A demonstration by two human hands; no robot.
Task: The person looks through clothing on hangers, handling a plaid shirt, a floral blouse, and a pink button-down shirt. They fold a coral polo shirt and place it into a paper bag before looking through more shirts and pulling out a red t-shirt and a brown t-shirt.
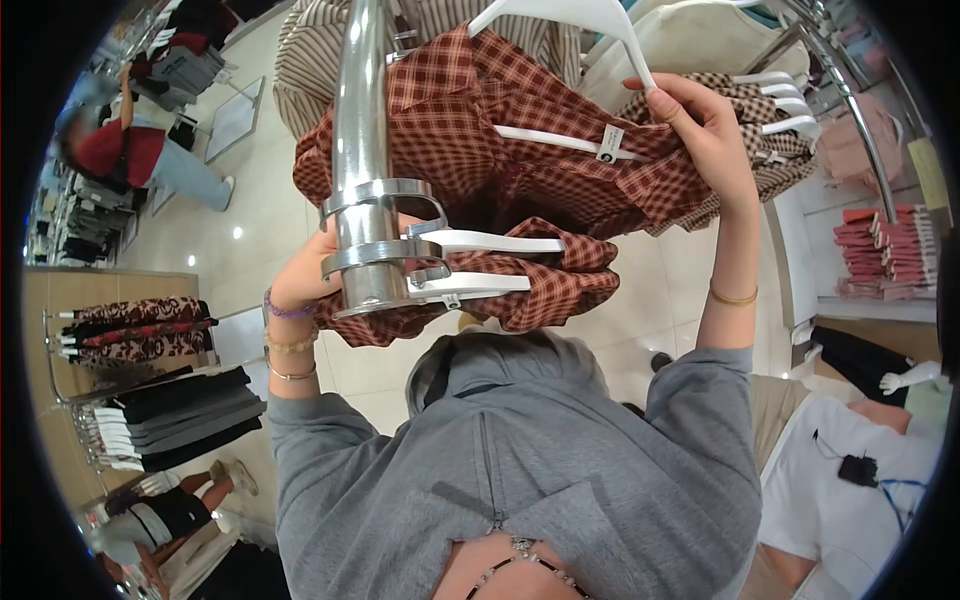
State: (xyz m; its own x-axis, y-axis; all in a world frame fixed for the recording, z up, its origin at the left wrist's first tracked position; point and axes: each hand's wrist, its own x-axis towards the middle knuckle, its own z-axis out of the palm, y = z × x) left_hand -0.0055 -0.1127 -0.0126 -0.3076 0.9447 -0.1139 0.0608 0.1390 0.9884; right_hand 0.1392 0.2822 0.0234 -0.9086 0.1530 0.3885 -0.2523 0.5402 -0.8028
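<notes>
A red plaid shirt [470, 110] hangs on a white hanger [590, 20] beside a chrome rack pole [360, 150]. My right hand [700, 125] is raised and grips this shirt at its shoulder, fingers against the hanger's arm. Lower down, more red plaid shirts [550, 285] hang on white hangers [490, 243] clipped at the pole's rings. My left hand [305, 275], with bracelets on the wrist, reaches up behind the pole and holds the edge of these lower shirts; its fingers are mostly hidden. My grey hoodie [520, 470] fills the bottom of the view.
Brown checked garments [770, 120] and a striped one [310, 50] hang on the same rack. Folded pink items [885, 250] are stacked on the right. A rack of dark clothes [180, 410] stands left. A person in red [125, 150] is far left; another in white [850, 480] is close right.
</notes>
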